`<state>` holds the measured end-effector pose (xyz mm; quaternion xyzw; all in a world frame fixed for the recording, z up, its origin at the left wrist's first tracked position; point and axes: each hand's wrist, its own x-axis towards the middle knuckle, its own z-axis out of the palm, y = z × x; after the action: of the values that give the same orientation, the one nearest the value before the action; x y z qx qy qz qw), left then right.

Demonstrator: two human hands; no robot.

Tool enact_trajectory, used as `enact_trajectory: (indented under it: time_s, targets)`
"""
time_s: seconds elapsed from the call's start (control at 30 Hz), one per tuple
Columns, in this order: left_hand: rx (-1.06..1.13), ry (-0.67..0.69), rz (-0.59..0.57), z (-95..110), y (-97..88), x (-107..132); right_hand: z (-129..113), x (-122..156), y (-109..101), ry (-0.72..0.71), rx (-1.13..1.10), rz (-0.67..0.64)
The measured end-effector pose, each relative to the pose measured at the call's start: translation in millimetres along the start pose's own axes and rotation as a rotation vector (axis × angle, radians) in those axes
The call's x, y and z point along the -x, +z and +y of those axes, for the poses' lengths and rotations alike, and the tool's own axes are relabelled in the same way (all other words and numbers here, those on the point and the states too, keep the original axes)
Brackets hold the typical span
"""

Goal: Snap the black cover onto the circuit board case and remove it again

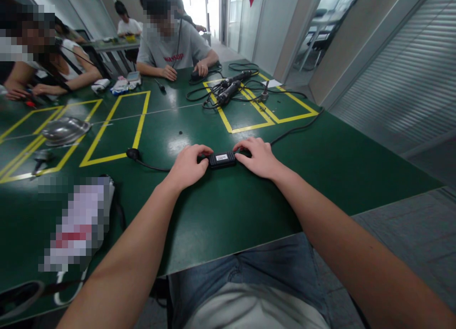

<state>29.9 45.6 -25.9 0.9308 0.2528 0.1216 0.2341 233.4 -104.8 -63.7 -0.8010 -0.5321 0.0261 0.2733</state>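
A black power adapter (223, 164) with a white label on top lies at the near part of the green table. My left hand (189, 164) pinches its left end between thumb and fingers. At the opposite end, my right hand (257, 157) has thumb and fingers curled against the adapter in the same way. One black cable (153, 167) runs left from beneath my left hand to a rounded black plug (133, 154). Another cable (299, 127) leads from behind my right hand to the table's right edge. The fingertips partly cover both cable exits.
Black electric screwdrivers (230, 92) with tangled cables lie ahead, near yellow tape rectangles (249, 128). A shiny metal dish (66, 130) sits at the left. A pixelated pouch-like item (81, 220) lies beside my left forearm. Across the green table (228, 215), a person (174, 44) rests a hand on a black object.
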Motion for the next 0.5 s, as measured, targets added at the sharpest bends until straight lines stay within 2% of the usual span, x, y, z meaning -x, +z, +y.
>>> enact_trajectory:
  time_s: [0.17,0.33,0.5]
  targets:
    - [-0.018,0.018,-0.011,-1.9,1.1,-0.8,-1.8,-0.3,0.4,0.043,0.016,-0.027]
    - [-0.054,0.070,-0.026,-6.3,1.9,-2.4,-0.8,-2.0,2.8,0.045,0.001,-0.016]
    - [-0.051,0.063,-0.028,-7.2,0.4,-2.1,0.9,-4.3,2.9,0.040,0.009,-0.025]
